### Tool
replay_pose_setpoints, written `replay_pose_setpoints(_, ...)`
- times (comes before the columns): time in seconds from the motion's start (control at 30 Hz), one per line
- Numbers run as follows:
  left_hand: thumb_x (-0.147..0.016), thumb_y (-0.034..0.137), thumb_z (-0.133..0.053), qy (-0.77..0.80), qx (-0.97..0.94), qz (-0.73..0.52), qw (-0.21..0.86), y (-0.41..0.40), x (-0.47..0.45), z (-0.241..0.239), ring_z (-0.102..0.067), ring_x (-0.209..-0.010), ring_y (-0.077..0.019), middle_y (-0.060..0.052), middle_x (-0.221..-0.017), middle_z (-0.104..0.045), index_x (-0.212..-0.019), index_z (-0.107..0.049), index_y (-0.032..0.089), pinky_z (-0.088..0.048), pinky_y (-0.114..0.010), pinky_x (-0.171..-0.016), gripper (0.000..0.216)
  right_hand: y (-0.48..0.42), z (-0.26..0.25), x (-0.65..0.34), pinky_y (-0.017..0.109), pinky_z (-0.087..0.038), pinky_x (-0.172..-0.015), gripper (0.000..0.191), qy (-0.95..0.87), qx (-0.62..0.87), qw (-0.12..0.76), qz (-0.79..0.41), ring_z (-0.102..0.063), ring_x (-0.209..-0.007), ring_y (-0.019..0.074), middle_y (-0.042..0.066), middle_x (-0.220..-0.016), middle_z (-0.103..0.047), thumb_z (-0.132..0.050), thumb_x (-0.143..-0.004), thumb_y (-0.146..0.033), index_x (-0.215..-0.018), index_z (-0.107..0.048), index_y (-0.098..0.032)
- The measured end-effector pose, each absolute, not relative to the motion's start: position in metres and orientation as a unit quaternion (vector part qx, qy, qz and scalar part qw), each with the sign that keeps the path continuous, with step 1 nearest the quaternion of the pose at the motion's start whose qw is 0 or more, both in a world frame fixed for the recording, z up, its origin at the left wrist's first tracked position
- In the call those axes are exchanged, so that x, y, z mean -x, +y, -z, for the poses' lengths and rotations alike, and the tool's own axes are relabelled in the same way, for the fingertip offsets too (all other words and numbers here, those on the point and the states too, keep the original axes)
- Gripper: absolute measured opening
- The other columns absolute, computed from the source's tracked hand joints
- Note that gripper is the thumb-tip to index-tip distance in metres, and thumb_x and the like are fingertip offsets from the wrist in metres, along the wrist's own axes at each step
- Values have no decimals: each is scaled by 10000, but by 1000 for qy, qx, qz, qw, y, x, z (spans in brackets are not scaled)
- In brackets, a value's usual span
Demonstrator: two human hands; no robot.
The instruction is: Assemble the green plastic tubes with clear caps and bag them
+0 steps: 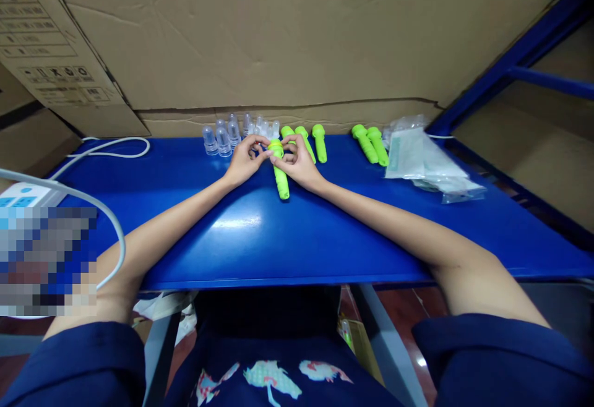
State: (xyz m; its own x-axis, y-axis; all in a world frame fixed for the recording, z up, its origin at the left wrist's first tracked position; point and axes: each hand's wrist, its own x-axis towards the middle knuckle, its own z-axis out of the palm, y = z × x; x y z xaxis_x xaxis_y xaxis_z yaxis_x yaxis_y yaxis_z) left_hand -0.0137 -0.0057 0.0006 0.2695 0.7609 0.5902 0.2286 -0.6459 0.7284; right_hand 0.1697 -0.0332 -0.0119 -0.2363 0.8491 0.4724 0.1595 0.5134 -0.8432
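Observation:
A lime-green plastic piece (281, 179), shaped like a ribbed handle, lies on the blue table (260, 240) at the far middle. My left hand (245, 158) and my right hand (299, 161) meet at its top end, fingers curled and pinching it from both sides. Behind my hands stand several small clear plastic caps (223, 138). Three more green pieces (319, 142) lie just behind my right hand, and two others (370, 143) lie further right.
A stack of clear plastic bags (427, 162) lies at the right of the table. A white cable (109, 146) and a white power strip (25, 195) are at the left. Cardboard (288, 42) walls the back. A blue shelf frame (520, 54) rises at right.

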Motion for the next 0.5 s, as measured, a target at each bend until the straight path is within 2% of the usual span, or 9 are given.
replay_pose_setpoints(0.3,-752,339,-785,328,-745,-490,311,-8,13,-4,-591,-702,-101,-39,-913,-705,-935,-655,164,-413,-218,-586,284,-32,13,-173,337,-605,-632,562,-705,362,495,-356,-659,-719,148,12,-998,-564,-755,-785,-573,-1093,-375,-296)
replay_pose_setpoints(0.5,-761,343,-782,321,-751,-486,311,-8,13,-4,-589,-692,-98,-27,-882,-698,-922,-652,171,-409,-219,-587,269,-32,12,-173,365,-615,-626,585,-697,364,494,-372,-665,-714,163,-3,-951,-572,-771,-742,-605,-1035,-368,-299)
